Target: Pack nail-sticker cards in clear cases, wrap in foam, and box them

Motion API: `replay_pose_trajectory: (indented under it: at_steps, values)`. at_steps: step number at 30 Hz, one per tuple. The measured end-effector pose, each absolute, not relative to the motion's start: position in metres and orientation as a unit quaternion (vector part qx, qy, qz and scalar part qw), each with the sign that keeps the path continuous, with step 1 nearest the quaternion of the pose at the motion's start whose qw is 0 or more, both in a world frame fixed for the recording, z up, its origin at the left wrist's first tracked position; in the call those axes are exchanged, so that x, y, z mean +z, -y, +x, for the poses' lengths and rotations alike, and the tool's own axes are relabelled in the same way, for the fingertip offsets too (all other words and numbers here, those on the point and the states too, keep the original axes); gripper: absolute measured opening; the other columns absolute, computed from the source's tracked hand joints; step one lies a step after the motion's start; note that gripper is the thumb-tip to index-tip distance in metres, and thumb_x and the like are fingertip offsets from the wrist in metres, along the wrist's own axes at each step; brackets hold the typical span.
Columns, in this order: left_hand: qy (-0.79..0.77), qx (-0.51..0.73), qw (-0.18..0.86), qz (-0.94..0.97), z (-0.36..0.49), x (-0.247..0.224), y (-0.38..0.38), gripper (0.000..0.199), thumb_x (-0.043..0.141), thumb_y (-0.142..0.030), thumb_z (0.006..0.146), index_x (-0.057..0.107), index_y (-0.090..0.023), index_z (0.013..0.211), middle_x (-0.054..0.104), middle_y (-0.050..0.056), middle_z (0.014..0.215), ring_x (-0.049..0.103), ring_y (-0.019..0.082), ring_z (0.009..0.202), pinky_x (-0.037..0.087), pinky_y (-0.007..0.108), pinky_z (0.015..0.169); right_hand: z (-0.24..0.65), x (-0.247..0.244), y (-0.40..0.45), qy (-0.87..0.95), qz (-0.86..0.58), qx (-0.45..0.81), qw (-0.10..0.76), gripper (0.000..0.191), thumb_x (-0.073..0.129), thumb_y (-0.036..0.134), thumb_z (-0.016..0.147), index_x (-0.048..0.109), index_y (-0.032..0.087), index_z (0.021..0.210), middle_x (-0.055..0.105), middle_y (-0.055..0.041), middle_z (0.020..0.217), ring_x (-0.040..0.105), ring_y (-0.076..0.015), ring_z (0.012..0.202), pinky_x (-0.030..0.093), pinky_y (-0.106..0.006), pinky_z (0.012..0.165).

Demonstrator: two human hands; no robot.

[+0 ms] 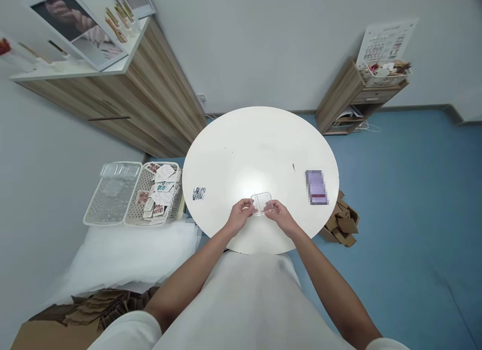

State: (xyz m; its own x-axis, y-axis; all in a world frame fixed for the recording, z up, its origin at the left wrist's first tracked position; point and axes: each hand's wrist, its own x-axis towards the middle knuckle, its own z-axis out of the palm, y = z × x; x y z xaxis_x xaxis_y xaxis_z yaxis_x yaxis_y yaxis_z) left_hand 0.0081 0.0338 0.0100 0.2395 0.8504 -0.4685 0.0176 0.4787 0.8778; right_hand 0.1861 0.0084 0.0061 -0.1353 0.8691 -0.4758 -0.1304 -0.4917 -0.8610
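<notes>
Between my two hands is a small clear plastic box (263,197), low over the near part of the round white table (259,139). The fingers of my left hand (241,214) are closed on its left edge. My right hand (280,215) pinches the right side. Whether anything lies inside the box, I cannot make out. Toward the table's left edge lies a small card of dark, shiny nail-shaped pieces (199,193). A purple rectangular item (316,187), blurred by pixels, rests near the right edge.
Left of the table, one white basket (130,192) holds clear plastic boxes and another (139,217) holds cards. White sheets (139,249) and folded cardboard (94,310) lie below them. A cardboard box (341,222) stands on the floor at right. Cabinets (161,89) and a shelf (339,96) line the wall.
</notes>
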Motion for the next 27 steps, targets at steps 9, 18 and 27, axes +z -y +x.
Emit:
replay_pose_trajectory:
  at_steps: [9, 18, 27]
  values:
    - [-0.445, 0.242, 0.67, 0.543, 0.003, 0.013, -0.05, 0.032, 0.056, -0.039, 0.076, 0.059, -0.018, 0.1, 0.059, 0.005, 0.089, 0.06, 0.014, 0.077, 0.044, 0.029, 0.072, 0.201, 0.029, -0.015, 0.39, -0.589, 0.598, 0.379, 0.035, 0.064, 0.041, 0.066, 0.057, 0.022, 0.095, 0.059, -0.0036, 0.095, 0.058, -0.015, 0.08, 0.044, -0.033, 0.077]
    - [-0.473, 0.291, 0.653, 0.515, -0.006, 0.011, -0.054, 0.031, 0.063, -0.036, 0.071, 0.06, -0.015, 0.093, 0.06, 0.004, 0.08, 0.057, 0.011, 0.069, 0.045, 0.029, 0.07, 0.198, 0.033, -0.012, 0.409, -0.584, 0.62, 0.329, 0.027, 0.067, 0.04, 0.063, 0.059, 0.019, 0.08, 0.063, -0.0023, 0.081, 0.062, -0.0146, 0.068, 0.045, -0.03, 0.065]
    - [-0.484, 0.286, 0.621, 0.546, -0.009, 0.02, -0.034, 0.06, 0.07, -0.036, 0.064, 0.047, -0.02, 0.118, 0.054, 0.008, 0.105, 0.057, 0.016, 0.087, 0.044, 0.034, 0.08, 0.191, 0.037, 0.002, 0.32, -0.589, 0.617, 0.412, 0.031, 0.07, 0.041, 0.06, 0.052, 0.02, 0.074, 0.056, 0.0026, 0.076, 0.061, -0.0126, 0.066, 0.051, -0.031, 0.066]
